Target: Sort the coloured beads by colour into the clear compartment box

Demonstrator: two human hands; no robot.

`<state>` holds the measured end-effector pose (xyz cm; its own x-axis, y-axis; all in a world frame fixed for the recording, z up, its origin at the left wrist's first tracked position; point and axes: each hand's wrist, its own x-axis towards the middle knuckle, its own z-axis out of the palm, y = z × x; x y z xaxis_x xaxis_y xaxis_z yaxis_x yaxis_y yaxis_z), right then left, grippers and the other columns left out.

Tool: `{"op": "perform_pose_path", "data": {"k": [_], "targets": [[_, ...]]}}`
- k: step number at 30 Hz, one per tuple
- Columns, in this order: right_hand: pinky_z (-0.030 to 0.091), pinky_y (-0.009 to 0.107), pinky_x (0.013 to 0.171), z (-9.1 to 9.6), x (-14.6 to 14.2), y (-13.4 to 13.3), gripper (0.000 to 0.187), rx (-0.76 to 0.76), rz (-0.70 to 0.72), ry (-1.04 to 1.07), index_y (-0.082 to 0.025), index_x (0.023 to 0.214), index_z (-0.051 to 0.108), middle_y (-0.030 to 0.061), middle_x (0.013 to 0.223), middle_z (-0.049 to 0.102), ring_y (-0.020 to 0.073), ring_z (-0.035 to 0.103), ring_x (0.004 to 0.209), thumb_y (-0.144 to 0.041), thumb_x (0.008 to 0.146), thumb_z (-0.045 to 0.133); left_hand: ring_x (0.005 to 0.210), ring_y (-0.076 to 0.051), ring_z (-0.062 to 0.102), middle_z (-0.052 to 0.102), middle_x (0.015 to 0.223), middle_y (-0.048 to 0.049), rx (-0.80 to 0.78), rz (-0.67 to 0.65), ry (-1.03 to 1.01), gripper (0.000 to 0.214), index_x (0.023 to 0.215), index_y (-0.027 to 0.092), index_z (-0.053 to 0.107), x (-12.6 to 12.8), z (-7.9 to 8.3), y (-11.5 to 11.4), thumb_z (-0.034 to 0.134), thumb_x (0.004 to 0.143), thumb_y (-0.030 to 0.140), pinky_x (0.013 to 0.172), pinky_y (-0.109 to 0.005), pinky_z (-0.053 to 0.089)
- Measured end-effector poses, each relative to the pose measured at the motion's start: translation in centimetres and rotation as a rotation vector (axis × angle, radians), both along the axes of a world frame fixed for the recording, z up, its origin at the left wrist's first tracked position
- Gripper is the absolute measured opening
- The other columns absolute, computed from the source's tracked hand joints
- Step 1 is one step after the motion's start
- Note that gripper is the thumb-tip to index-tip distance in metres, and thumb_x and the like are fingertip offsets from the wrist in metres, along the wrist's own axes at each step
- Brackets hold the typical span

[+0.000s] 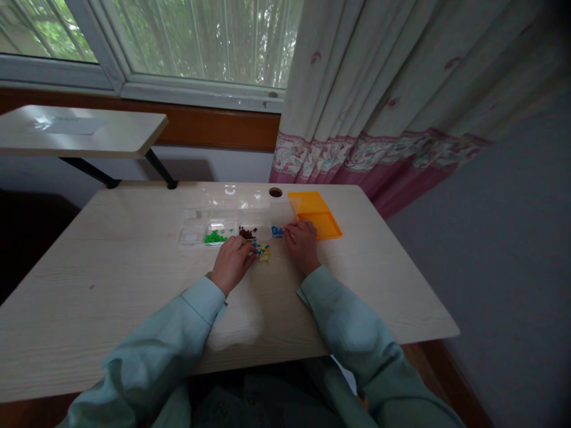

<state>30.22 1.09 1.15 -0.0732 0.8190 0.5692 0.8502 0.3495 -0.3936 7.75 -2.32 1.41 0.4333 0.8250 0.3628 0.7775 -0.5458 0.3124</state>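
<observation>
A small pile of mixed blue, yellow and pale beads (263, 252) lies on the table in front of the clear boxes. My left hand (232, 261) reaches its left side, fingers bent together at the beads; what they hold is too small to make out. Several blue beads (277, 231) sit in a clear compartment at the right. Beside it is my right hand (304, 244), fingertips pinched together at the compartment's edge, their contents hidden. Green beads (215, 237) and dark brown beads (246, 232) lie in separate clear compartments to the left.
An orange plastic case (317, 205) lies behind my right hand. Clear lids or trays (193, 224) stand left of the green beads. A raised shelf (129, 134) is at the back left, a cable hole (275, 192) at the table's rear edge, and a curtain (339, 119) hangs behind.
</observation>
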Motion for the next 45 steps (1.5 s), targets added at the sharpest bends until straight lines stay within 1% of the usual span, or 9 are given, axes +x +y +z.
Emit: {"op": "perform_pose_path", "data": {"k": [5,8,10,14,17,21,29,37,45], "targets": [[0.037,0.038,0.083,0.2,-0.1,-0.1,0.019,-0.003,-0.003,-0.016,-0.021,0.088,0.070,0.0055,0.089,0.063,0.0219,0.050,0.090,-0.030,0.088,0.054,0.086,-0.023,0.048,0.055,0.086,-0.0083,0.043,0.010,0.054,0.019,0.085,0.020,0.063,0.3,0.3,-0.1,0.048,0.090,0.032,0.074,-0.036,0.039],[0.038,0.038,0.083,0.3,-0.4,-0.3,0.018,0.002,0.024,-0.009,-0.021,0.088,0.071,0.0055,0.088,0.063,0.0212,0.051,0.089,-0.030,0.088,0.054,0.086,-0.023,0.049,0.055,0.085,-0.0083,0.047,0.021,0.026,0.022,0.084,0.019,0.062,0.3,0.3,-0.1,0.046,0.092,0.032,0.075,-0.037,0.040],[0.039,0.038,0.084,0.5,-0.9,-0.7,0.018,0.011,0.108,0.004,-0.023,0.090,0.071,0.0052,0.089,0.064,0.0202,0.052,0.090,-0.029,0.089,0.054,0.086,-0.022,0.049,0.056,0.085,-0.0079,0.050,0.038,-0.064,0.021,0.085,0.019,0.062,0.3,0.3,0.0,0.046,0.092,0.031,0.077,-0.037,0.040],[0.038,0.037,0.089,0.6,-2.4,-1.9,0.017,-0.004,0.334,-0.024,-0.026,0.097,0.071,0.0039,0.092,0.065,0.0194,0.053,0.095,-0.030,0.087,0.057,0.087,-0.021,0.050,0.057,0.085,-0.0069,0.047,0.108,-0.262,0.020,0.087,0.019,0.061,0.1,0.3,0.3,0.046,0.092,0.031,0.081,-0.037,0.040],[0.037,0.038,0.091,0.6,-3.5,-2.6,0.021,-0.017,0.387,-0.042,-0.027,0.104,0.069,0.0035,0.092,0.065,0.0196,0.052,0.096,-0.033,0.086,0.060,0.087,-0.021,0.050,0.056,0.085,-0.0066,0.021,0.132,-0.341,0.020,0.085,0.019,0.060,0.1,0.4,0.3,0.046,0.092,0.032,0.081,-0.037,0.041],[0.038,0.036,0.089,0.4,-4.4,-2.9,0.021,-0.011,0.376,-0.014,-0.027,0.104,0.069,0.0035,0.089,0.066,0.0191,0.052,0.094,-0.032,0.088,0.058,0.089,-0.020,0.050,0.055,0.086,-0.0063,0.003,0.119,-0.398,0.019,0.085,0.019,0.058,0.3,0.5,0.0,0.045,0.092,0.032,0.081,-0.035,0.042],[0.040,0.035,0.086,0.2,-4.6,-2.9,0.018,-0.007,0.360,0.059,-0.026,0.100,0.070,0.0030,0.084,0.067,0.0183,0.054,0.089,-0.031,0.088,0.057,0.087,-0.020,0.051,0.056,0.085,-0.0062,-0.024,0.085,-0.399,0.019,0.084,0.019,0.059,0.3,0.2,-0.1,0.046,0.092,0.031,0.079,-0.035,0.043],[0.039,0.034,0.085,0.1,-4.4,-2.8,0.018,-0.011,0.358,0.060,-0.026,0.101,0.070,0.0028,0.084,0.067,0.0176,0.055,0.088,-0.029,0.088,0.058,0.090,-0.020,0.051,0.057,0.088,-0.0069,-0.011,0.067,-0.375,0.018,0.091,0.019,0.061,0.2,0.5,-0.2,0.047,0.092,0.030,0.082,-0.035,0.043],[0.039,0.036,0.083,0.2,-4.3,-2.8,0.020,0.003,0.364,0.072,-0.027,0.104,0.070,0.0026,0.083,0.067,0.0184,0.055,0.086,-0.027,0.088,0.057,0.091,-0.020,0.051,0.057,0.089,-0.0070,-0.005,0.027,-0.374,0.019,0.099,0.018,0.063,0.1,0.2,0.0,0.050,0.090,0.029,0.082,-0.035,0.044]]}}
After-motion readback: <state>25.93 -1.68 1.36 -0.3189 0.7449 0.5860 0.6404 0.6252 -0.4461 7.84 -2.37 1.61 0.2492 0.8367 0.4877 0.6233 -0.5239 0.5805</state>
